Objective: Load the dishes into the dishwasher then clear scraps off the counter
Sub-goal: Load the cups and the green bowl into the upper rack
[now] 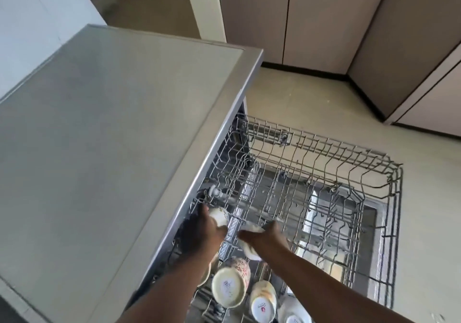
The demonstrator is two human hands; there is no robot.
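Observation:
The dishwasher's upper wire rack [324, 168] is pulled out over the open door. My left hand [202, 232] reaches under the counter edge and grips a patterned cup [219, 215] at the rack's inner left side. Beside it, my right hand [264, 235] holds a white dish [249, 249] over the rack's near part. Near the rack's front, several cups and bowls lie upside down: a floral bowl [230, 285], a cup [263, 302] and a white dish [293, 312].
A grey steel counter top [112, 135] spans the left, its edge overhanging the rack. Beige cabinets [311, 18] stand at the back and right. Pale floor [311, 98] lies beyond the rack.

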